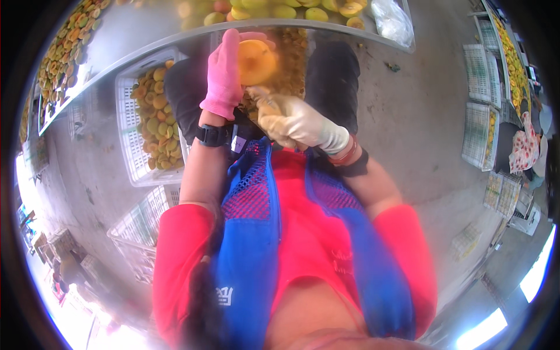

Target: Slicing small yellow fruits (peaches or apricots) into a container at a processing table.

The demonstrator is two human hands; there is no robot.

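My left hand (224, 81), in a pink glove, is shut on a yellow-orange peach (257, 63). The peach's rounded face is turned up, with a darker patch in its middle, slightly blurred. Just below it, my right hand (291, 119) wears a white glove stained tan. Its fingers are curled closed close to the peach's lower edge; what they grip, if anything, is hidden. Beneath both hands, between my dark-trousered knees, a mass of orange-brown fruit pieces (291, 52) shows in part.
Ahead is a metal-rimmed table (335, 27) bearing yellow-green fruits (284, 13) and a clear plastic bag (392, 22). A white crate (125, 119) of cut fruit (158, 119) stands left of my knee, another crate (143, 216) behind it. Crates (479, 131) and a person (525, 143) are far right.
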